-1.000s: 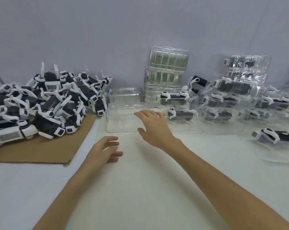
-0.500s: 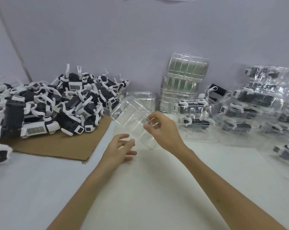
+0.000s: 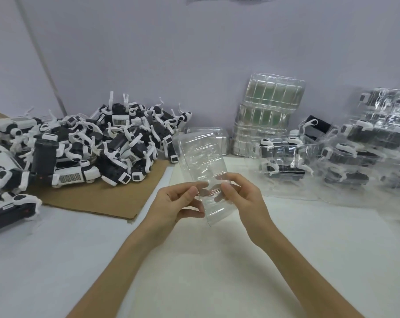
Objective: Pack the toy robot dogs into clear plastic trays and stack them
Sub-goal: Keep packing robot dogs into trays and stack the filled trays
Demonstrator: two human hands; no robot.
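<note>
Holds one empty clear plastic tray (image 3: 202, 161) up above the white bench (image 3: 217, 271), tilted, its far end rising away and its near end caught between both hands. Pinches the near left edge with the left hand (image 3: 173, 203), thumb and curled fingers closed on the rim. Grips the near right edge with the right hand (image 3: 242, 198), thumb on the front face, fingers curled behind and seen through the plastic.

Looks past the tray to a heap of black-and-white toy robot dogs (image 3: 91, 145) at the left, piled loose on a sheet of brown cardboard (image 3: 102, 198) lying on the bench. Shows a second empty tray (image 3: 222, 143) resting flat just behind the held one. Shows, further back against the wall (image 3: 194, 53), a leaning stack of empty trays (image 3: 270, 115), greenish where the layers overlap. Finds packed trays (image 3: 284, 161) just right of that stack, each with a dog inside, and beyond them a taller pile of filled trays (image 3: 378, 134) reaching the right edge; cannot tell the count through the glare.
</note>
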